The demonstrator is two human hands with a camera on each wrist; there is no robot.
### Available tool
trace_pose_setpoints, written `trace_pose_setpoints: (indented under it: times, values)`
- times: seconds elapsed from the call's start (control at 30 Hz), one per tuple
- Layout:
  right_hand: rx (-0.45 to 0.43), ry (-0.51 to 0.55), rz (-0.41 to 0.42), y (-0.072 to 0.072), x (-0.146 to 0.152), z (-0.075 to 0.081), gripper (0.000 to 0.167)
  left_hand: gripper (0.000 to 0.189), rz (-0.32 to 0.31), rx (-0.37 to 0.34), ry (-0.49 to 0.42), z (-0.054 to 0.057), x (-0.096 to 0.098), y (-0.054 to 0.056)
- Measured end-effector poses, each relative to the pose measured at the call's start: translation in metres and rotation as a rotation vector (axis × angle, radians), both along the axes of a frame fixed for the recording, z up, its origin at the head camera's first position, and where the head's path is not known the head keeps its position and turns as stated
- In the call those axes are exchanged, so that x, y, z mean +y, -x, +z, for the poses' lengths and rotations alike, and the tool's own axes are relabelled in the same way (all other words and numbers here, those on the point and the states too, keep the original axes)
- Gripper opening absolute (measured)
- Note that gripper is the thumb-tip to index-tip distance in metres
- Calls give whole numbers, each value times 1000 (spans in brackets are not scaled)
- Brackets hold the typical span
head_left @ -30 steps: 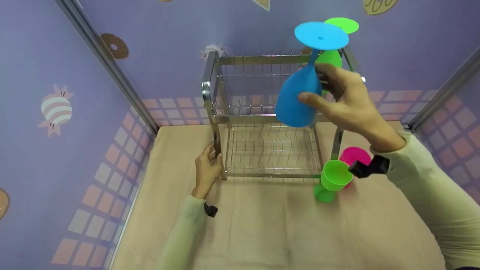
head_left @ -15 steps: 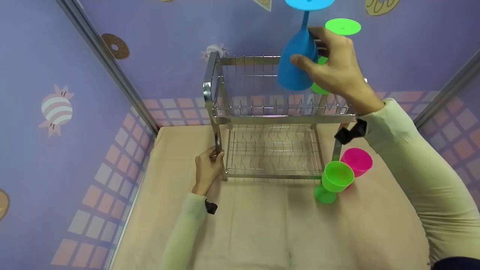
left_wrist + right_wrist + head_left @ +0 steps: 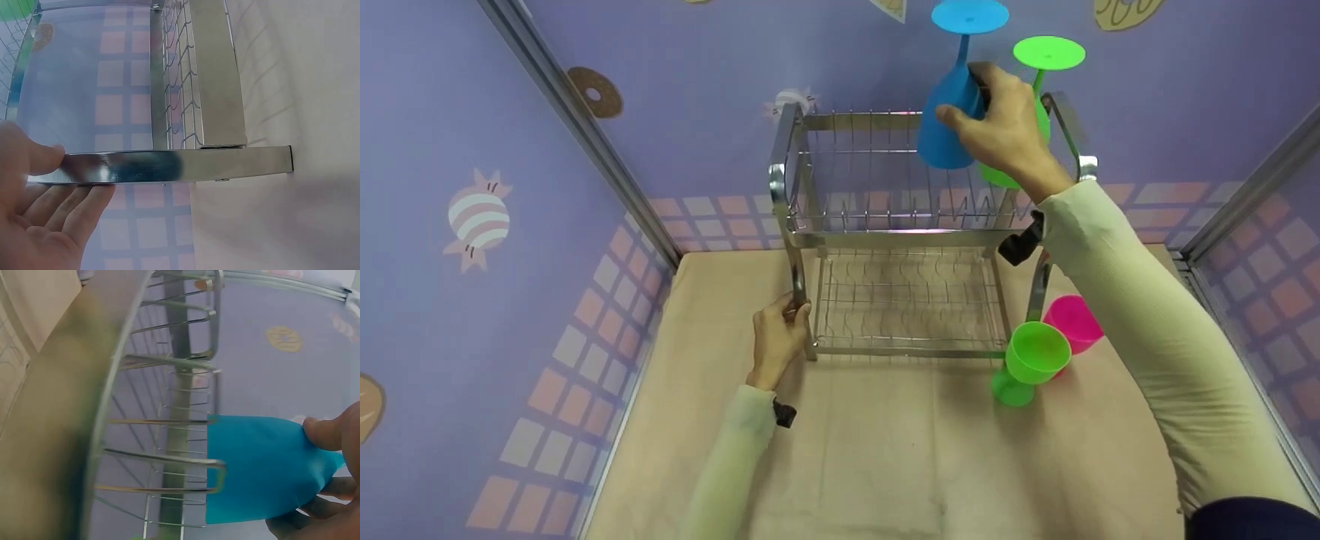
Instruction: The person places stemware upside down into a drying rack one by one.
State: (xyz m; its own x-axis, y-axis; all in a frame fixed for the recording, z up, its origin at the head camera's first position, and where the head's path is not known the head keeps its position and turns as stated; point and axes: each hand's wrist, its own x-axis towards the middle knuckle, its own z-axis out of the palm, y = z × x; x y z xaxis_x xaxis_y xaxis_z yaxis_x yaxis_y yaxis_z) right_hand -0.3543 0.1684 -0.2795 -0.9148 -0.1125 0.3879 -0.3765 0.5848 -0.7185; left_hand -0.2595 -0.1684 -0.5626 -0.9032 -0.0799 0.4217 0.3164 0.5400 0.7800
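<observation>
My right hand (image 3: 1009,124) grips a blue plastic goblet (image 3: 949,131) by its bowl, upside down with the foot on top. In the right wrist view the rim of the blue goblet (image 3: 253,469) is right at the wire prongs of the rack's upper tier. A green goblet (image 3: 1048,54) stands inverted on that tier, partly hidden behind the hand. At the lower left, my left hand (image 3: 780,337) holds a leg of the metal two-tier dish rack (image 3: 915,240); in the left wrist view, thumb and fingers pinch the shiny leg (image 3: 124,167) from both sides.
An upright green goblet (image 3: 1037,354) stands by the rack's front right leg, with a pink goblet (image 3: 1074,322) just behind it. The rack's lower wire tier (image 3: 911,300) sits low over the cloth-covered table (image 3: 877,450). Patterned walls (image 3: 720,60) enclose the back and sides.
My right hand has lifted the blue goblet up and back, then brought it slightly left and down close over the upper tier. The left hand keeps its place on the rack leg.
</observation>
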Motion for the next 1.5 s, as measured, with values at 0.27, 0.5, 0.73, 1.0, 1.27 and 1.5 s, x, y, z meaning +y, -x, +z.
trace_pose_setpoints:
  times: [0.27, 0.5, 0.73, 1.0, 1.27, 1.5]
  values:
    - [-57, -24, -18, 10, -2, -16, 68, 9, -8, -5, -3, -1, 0, 1]
    - [-57, -19, 0, 15, -5, -23, 66, 12, 1, -22, -5, 0, 0, 0]
    - [-108, -36, -6, 17, -8, -26, 69, 10, 16, -16, -12, 1, 0, 1]
    - [-152, -61, -29, 17, -11, -31, 71, 10, 10, -31, -27, -1, 0, 0]
    - [-154, -62, -34, 15, -9, -32, 72, 10, 9, -15, -12, -2, 0, -1]
    - [-147, -51, -18, 14, -7, -31, 68, 9, 22, 20, 10, -1, 0, 1]
